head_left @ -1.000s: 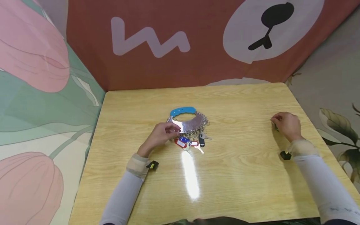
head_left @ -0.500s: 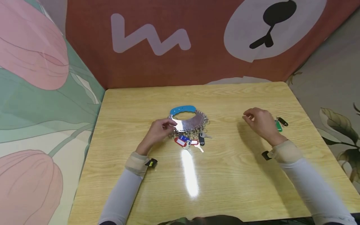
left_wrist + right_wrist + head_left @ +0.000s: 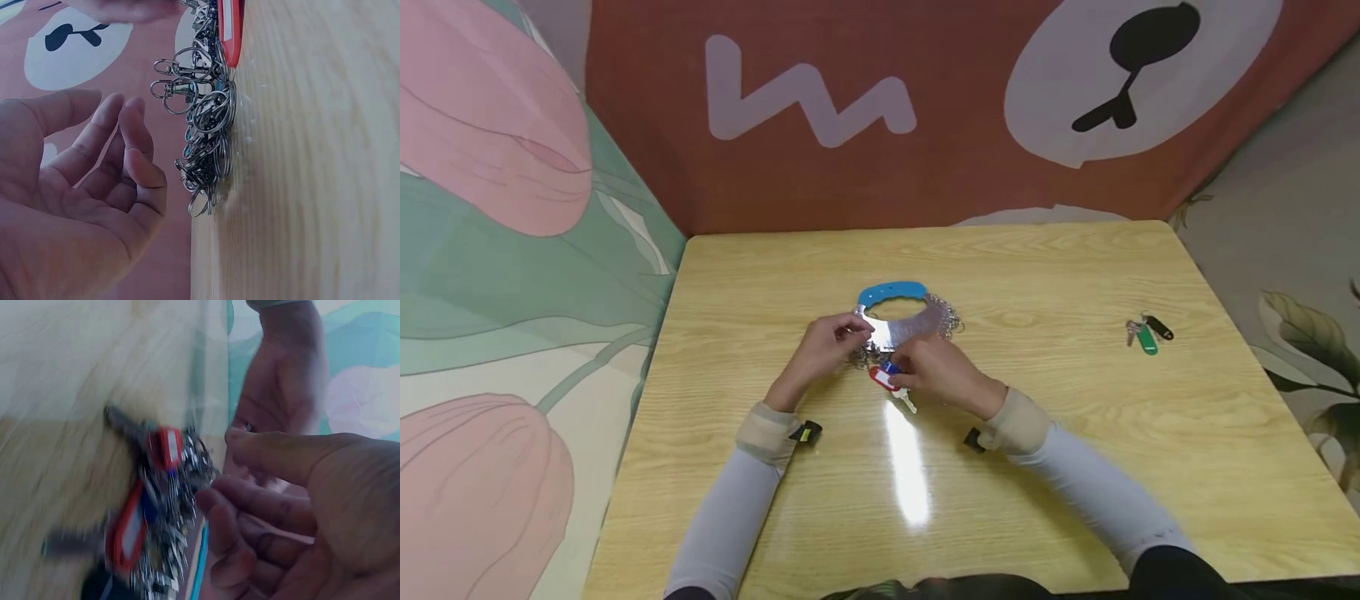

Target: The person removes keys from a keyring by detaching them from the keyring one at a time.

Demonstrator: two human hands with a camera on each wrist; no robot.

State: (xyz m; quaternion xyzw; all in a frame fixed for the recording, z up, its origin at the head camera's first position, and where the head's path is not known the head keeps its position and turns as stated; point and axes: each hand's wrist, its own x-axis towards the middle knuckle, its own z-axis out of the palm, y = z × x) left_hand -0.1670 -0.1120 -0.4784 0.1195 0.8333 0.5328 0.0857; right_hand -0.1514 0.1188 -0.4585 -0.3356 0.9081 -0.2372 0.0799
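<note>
Your right hand (image 3: pixel 942 371) has crossed from the far right of the table, by the loose keys, to the near edge of the metal plate (image 3: pixel 889 331); your left hand (image 3: pixel 826 354) has barely shifted. The right fingers curl loosely, thumb and index tips apart, with nothing visible between them in the blurred right wrist view. The left fingers bend softly toward the thumb, and the left wrist view shows nothing between them either; they sit by the plate's left end, and you cannot tell from here whether a tip touches it.

Just under your right fingers are a blue tag (image 3: pixel 890 367), a red-framed tag (image 3: pixel 882 378) and a key (image 3: pixel 906 400). Behind them, metal clasps and rings (image 3: pixel 212 115) crowd the plate's edge. The plate lies mid-table, its blue band (image 3: pixel 892 291) on the far side.

You seem to be about to pick among these hanging pieces. It would help to steady the plate with your left fingertips, choose one ring, and pinch it close to its clasp rather than by the tag, so its neighbours don't snag.

Well apart, to the right on the wooden table (image 3: pixel 737 283), lie a green tag (image 3: pixel 1147 340), a black tag (image 3: pixel 1160 327) and small keys (image 3: pixel 1131 332).
</note>
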